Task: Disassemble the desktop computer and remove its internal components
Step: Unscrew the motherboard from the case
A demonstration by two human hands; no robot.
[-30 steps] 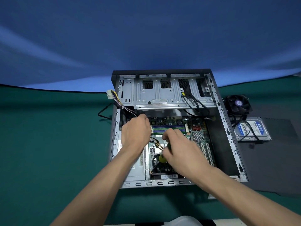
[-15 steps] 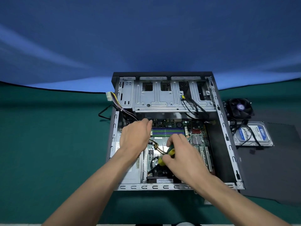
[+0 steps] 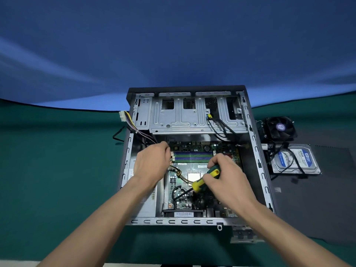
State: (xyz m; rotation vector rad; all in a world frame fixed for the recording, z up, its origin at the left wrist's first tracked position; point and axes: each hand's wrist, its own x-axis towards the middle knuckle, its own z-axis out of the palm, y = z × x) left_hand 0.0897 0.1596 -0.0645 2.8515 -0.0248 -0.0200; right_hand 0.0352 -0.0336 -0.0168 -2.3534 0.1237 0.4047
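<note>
The open desktop case (image 3: 185,221) lies flat on the green table, its motherboard (image 3: 194,166) exposed. Blue and green memory slots (image 3: 192,157) run across the board. My left hand (image 3: 152,164) sits at the left end of those slots with its fingers curled down and the fingertips hidden. My right hand (image 3: 225,176) grips a green and yellow screwdriver (image 3: 200,185) whose shaft points down-left over the board, and its forefinger reaches the right end of the slots. The grey power supply (image 3: 148,199) lies under my left wrist.
A metal drive cage (image 3: 185,118) fills the far half of the case. A white power connector (image 3: 122,114) hangs outside its left wall. To the right, a cooler fan (image 3: 279,128) and a hard drive (image 3: 300,157) lie on a dark panel (image 3: 317,199). A small bracket (image 3: 242,235) sits near the front corner.
The screwdriver has tipped so that more of its handle and shaft show. My right hand has shifted slightly right along the slots. The left hand stays at the slots' left end.
</note>
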